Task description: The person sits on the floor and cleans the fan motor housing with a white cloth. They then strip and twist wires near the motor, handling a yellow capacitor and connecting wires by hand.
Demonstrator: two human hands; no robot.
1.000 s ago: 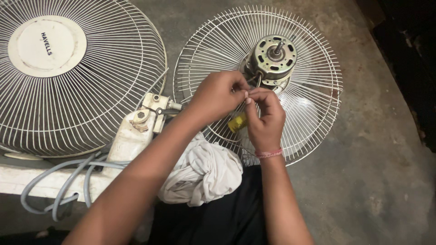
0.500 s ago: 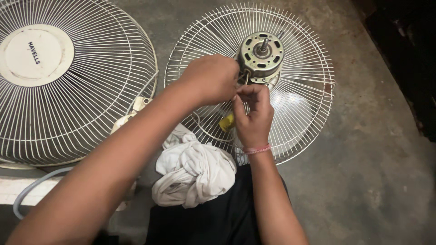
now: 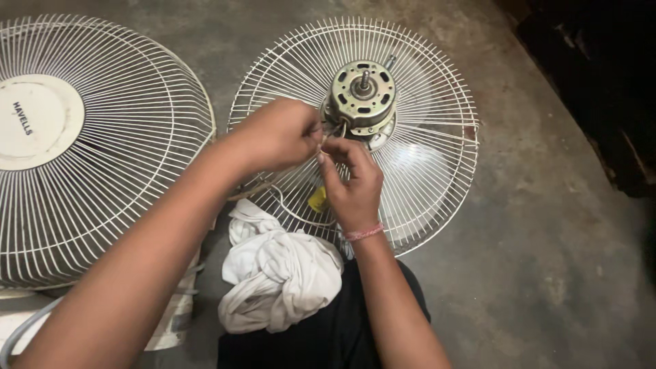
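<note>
A fan motor (image 3: 361,101) with a bare shaft stands on a white wire fan guard (image 3: 437,150) lying flat on the concrete floor. My left hand (image 3: 277,137) and my right hand (image 3: 352,184) meet just left of the motor. Both pinch thin wires (image 3: 329,134) that come out of the motor's side. A small yellow piece (image 3: 318,199) shows below my right hand, partly hidden. A pink band circles my right wrist.
A second white fan guard (image 3: 137,137) with a round centre cap lies at the left. A crumpled white cloth (image 3: 280,273) rests on my lap. A white fan body part with grey cable (image 3: 20,328) sits at the lower left. Dark objects fill the upper right corner.
The view has shifted, so the motor and guards sit a little higher and to the left. My hands stay together at the motor's wires.
</note>
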